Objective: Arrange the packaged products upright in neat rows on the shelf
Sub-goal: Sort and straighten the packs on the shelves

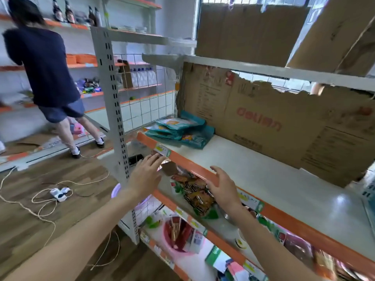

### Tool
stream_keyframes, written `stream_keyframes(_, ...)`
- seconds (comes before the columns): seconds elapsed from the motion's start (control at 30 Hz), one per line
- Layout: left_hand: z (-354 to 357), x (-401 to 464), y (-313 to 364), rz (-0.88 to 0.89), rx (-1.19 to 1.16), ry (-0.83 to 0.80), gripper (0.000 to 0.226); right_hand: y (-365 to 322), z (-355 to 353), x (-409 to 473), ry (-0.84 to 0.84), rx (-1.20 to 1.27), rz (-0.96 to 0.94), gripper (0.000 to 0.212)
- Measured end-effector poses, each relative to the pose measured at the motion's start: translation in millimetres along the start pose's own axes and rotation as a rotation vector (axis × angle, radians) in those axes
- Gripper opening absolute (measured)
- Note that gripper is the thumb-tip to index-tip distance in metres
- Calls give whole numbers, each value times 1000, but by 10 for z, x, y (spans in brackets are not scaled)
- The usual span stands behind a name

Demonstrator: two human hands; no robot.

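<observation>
Lying flat in a loose pile, the teal packets [178,129] on the shelf [263,179] await standing up. Both hands, left hand [145,175] and right hand [222,186], hover released, grasping nothing.

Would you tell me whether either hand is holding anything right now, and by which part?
Nothing is held: the left hand and right hand are both open near the shelf edge.

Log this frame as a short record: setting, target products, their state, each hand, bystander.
setting: shop shelving, orange-edged shelf
products: teal packets, left end of that shelf
state: lying flat in a loose pile, not upright
left hand: open, fingertips at the shelf's front edge, holding nothing
right hand: open, at the front edge, holding nothing
bystander: person in dark shirt at far shelves, back turned
</observation>
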State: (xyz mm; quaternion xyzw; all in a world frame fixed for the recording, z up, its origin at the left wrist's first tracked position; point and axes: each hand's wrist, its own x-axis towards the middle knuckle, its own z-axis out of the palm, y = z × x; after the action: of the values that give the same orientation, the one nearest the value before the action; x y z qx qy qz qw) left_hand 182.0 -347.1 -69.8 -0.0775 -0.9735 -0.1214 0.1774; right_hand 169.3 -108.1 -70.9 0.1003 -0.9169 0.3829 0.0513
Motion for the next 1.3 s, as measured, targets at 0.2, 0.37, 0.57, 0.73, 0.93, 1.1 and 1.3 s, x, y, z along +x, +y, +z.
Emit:
stream_keyframes(0.2,103,451,-359,-5,-49,27,56,-101,242,526,35,189,88,43)
stream_keyframes(0.37,284,906,-608,-25,-109,-7,59,-80,428,1206,39,354,173,34)
stream_keyframes(0.57,584,1632,-1004,-61,-162,5,60,45,754,2300,31,565,229,37)
stream_keyframes(0.73,787,2206,-1268,-23,-172,-6,61,136,950,3095,19,590,253,36)
stream_keyframes(0.93,1027,2781,-1500,3,-114,-55,60,235,1078,3692,4,760,326,41)
stream_keyframes(1.1,1197,3137,-1626,151,-25,-154,63,311,1100,3932,-19,785,380,35)
stream_keyframes(1.3,1318,3399,-1668,245,24,-252,66,319,1180,4096,-20,772,399,27)
